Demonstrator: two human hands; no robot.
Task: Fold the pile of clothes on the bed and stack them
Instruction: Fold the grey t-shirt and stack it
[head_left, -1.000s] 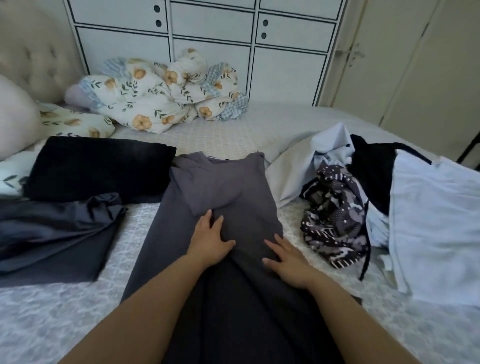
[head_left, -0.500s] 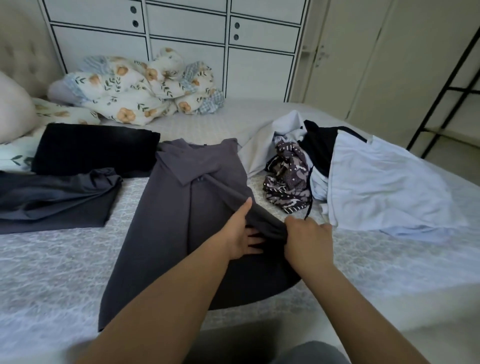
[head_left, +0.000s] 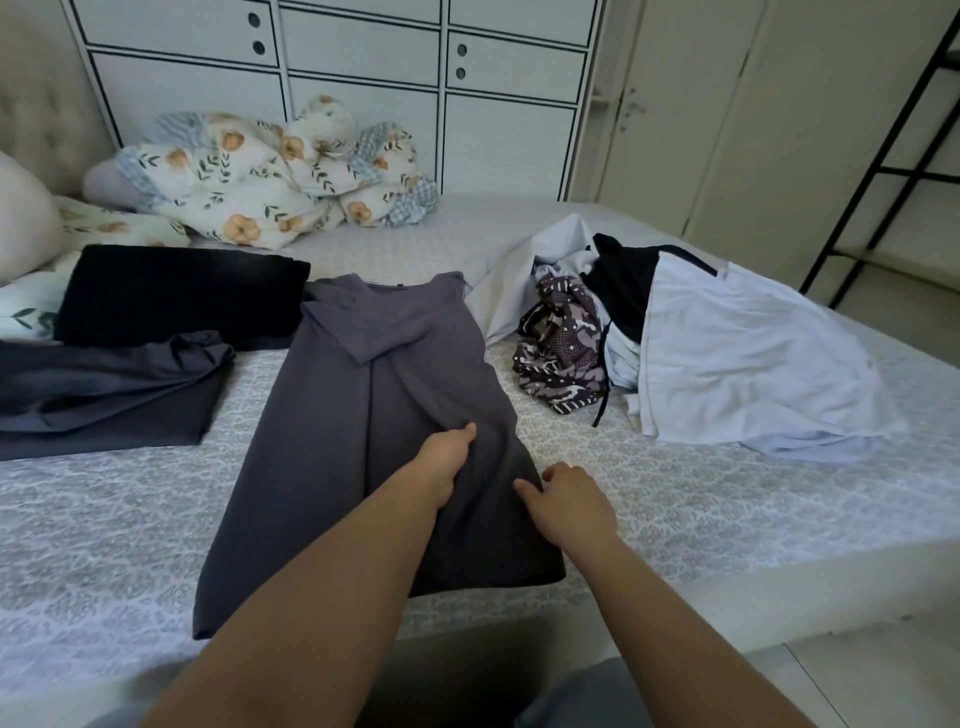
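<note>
Right hand (head_left: 569, 506) has let the raised fold drop since half a second ago; it now sits at the right edge of the grey garment (head_left: 374, 415), fingers curled, thumb on the cloth, pinching the hem as far as I can tell. Left hand (head_left: 441, 467) lies on the garment's middle, thumb out, fingers curled into a crease, gripping cloth. Garment lies lengthwise on the bed (head_left: 675, 493), flat, sides and sleeve folded in. Judgement: side fold done, lengthwise fold next.

Left of the left hand: dark blue piece (head_left: 104, 395) and black piece (head_left: 176, 296) beyond it, both folded, side by side. Right of the right hand and beyond: unfolded pile (head_left: 675, 353), white, black and patterned pieces. Floral quilt (head_left: 270, 171) far beyond. Nothing blocks the fold.
</note>
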